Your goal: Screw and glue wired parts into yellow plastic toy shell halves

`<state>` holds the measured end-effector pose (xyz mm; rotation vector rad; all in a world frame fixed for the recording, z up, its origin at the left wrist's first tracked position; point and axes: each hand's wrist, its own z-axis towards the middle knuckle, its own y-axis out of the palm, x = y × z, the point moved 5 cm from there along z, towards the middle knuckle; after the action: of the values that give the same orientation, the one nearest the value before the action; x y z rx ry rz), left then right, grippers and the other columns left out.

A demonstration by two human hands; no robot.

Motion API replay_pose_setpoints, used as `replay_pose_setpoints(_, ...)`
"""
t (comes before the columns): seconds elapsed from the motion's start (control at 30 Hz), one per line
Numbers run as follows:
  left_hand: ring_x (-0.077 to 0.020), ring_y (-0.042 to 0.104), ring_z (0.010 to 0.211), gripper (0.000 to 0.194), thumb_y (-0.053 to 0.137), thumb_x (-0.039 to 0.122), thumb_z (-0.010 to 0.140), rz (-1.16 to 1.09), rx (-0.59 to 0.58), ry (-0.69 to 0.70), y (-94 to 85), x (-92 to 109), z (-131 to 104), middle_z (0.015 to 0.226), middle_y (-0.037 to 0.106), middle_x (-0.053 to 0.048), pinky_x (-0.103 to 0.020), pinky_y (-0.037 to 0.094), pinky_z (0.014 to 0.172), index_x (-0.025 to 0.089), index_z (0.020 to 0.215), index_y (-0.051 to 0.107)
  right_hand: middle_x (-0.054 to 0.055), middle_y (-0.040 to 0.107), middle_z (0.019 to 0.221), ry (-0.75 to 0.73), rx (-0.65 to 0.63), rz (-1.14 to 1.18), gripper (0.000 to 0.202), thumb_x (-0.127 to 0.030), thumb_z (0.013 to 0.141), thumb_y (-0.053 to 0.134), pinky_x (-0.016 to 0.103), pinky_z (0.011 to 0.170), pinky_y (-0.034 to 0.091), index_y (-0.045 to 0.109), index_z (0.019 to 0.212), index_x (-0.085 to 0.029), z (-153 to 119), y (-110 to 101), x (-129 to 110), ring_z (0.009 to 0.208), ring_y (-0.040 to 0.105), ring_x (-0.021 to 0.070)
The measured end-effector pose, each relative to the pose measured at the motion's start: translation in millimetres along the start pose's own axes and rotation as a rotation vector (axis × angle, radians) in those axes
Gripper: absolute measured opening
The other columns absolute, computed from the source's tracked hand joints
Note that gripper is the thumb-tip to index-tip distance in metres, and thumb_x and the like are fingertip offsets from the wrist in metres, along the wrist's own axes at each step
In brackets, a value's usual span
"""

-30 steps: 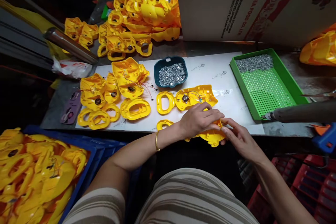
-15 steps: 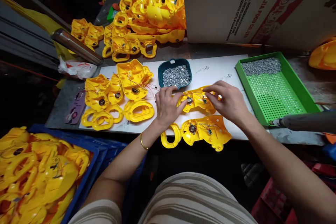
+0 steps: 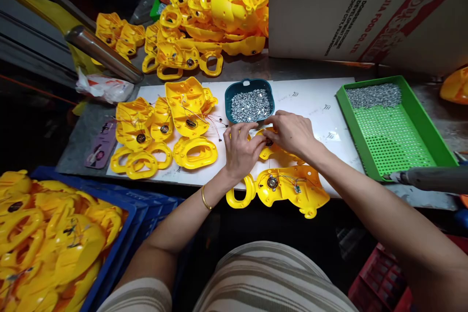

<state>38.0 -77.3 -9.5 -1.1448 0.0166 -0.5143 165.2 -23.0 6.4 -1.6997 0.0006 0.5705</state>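
Together, left hand (image 3: 241, 150), right hand (image 3: 291, 130), over glossy, curved shell (image 3: 266, 153).

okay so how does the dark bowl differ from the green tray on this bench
Colour: the bowl is dark teal, the tray bright green.
Size and shape: the bowl is small with rounded corners; the tray is larger, long and rectangular.
Contents: metal bits cover most of the bowl's visible bottom, while the tray's are gathered at its far end, leaving much of its perforated floor bare.
Both are open-topped and hold small, silvery bits.
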Motion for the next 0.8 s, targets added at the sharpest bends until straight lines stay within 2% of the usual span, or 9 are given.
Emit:
replay_pose_setpoints(0.13, -0.0296, 0.049, 0.115, 0.011, 0.062, 0.028, 0.089, -0.015, -0.009, 0.013, 0.4, 1.2, 0.1, 0.118, 0.066, -0.007, -0.051, 0.034, 0.096, 0.027, 0.089, 0.073, 0.007, 0.069, 0.098, -0.027, 0.007, 0.015, 0.023, -0.032, 0.090, 0.055, 0.029, 0.061, 0.032, 0.074, 0.102, -0.027, 5.5, 1.3, -5.4, 0.079, 0.060, 0.0200)
replay_pose_setpoints(0.23, -0.0292, 0.050, 0.115, 0.010, 0.062, 0.028, 0.090, 0.027, 0.011, 0.051, -0.9, 1.6, -0.1, 0.119, 0.066, -0.006, -0.050, 0.034, 0.096, 0.026, 0.090, 0.072, 0.005, 0.071, 0.092, 0.005, 0.042, 0.160, 0.019, -0.028, 0.087, 0.059, 0.030, 0.063, 0.036, 0.075, 0.096, -0.024, 4.7, -9.7, 0.5, 0.077, 0.061, 0.0191)
replay_pose_setpoints(0.37, -0.0288, 0.051, 0.114, 0.009, 0.062, 0.028, 0.090, 0.052, 0.021, 0.077, -3.6, -1.5, -1.4, 0.118, 0.066, -0.006, -0.050, 0.034, 0.096, 0.026, 0.089, 0.071, 0.005, 0.072, 0.079, 0.096, 0.128, 0.557, 0.014, -0.026, 0.082, 0.064, 0.032, 0.067, 0.043, 0.075, 0.082, -0.017, -16.0, -24.5, 40.1, 0.071, 0.061, 0.0164)
replay_pose_setpoints(0.47, -0.0298, 0.051, 0.115, 0.009, 0.063, 0.026, 0.089, 0.015, -0.028, 0.074, -5.9, -4.3, -1.1, 0.119, 0.066, -0.006, -0.052, 0.033, 0.098, 0.027, 0.089, 0.072, 0.006, 0.071, 0.074, 0.191, 0.134, 0.850, 0.024, -0.038, 0.078, 0.069, 0.031, 0.064, 0.045, 0.073, 0.078, -0.015, -41.2, -15.8, 75.3, 0.068, 0.060, 0.0155)
replay_pose_setpoints(0.57, -0.0301, 0.049, 0.117, 0.013, 0.063, 0.028, 0.087, -0.057, -0.050, 0.061, -10.4, -2.3, 4.8, 0.121, 0.065, -0.007, -0.052, 0.033, 0.099, 0.027, 0.097, 0.072, 0.005, 0.071, 0.079, 0.251, 0.175, 1.025, 0.031, -0.045, 0.073, 0.072, 0.031, 0.067, 0.047, 0.073, 0.081, -0.016, -59.6, -2.1, 92.1, 0.070, 0.060, 0.0149)
replay_pose_setpoints(0.7, -0.0280, 0.046, 0.120, 0.018, 0.062, 0.032, 0.088, -0.165, -0.036, 0.032, -8.7, 15.4, 23.2, 0.125, 0.063, -0.005, -0.049, 0.035, 0.101, 0.028, 0.102, 0.073, 0.005, 0.071, 0.084, 0.267, 0.281, 1.051, 0.030, -0.046, 0.070, 0.075, 0.031, 0.070, 0.049, 0.073, 0.082, -0.018, -65.9, 4.0, 92.6, 0.073, 0.060, 0.0151)
replay_pose_setpoints(0.8, -0.0279, 0.041, 0.126, 0.019, 0.060, 0.034, 0.090, -0.219, -0.113, 0.040, 8.1, 37.3, 37.3, 0.132, 0.059, -0.004, -0.051, 0.031, 0.106, 0.029, 0.103, 0.073, 0.005, 0.070, 0.087, 0.263, 0.309, 1.110, 0.033, -0.048, 0.069, 0.077, 0.032, 0.070, 0.050, 0.074, 0.083, -0.018, -64.9, 6.4, 91.2, 0.074, 0.060, 0.0157)
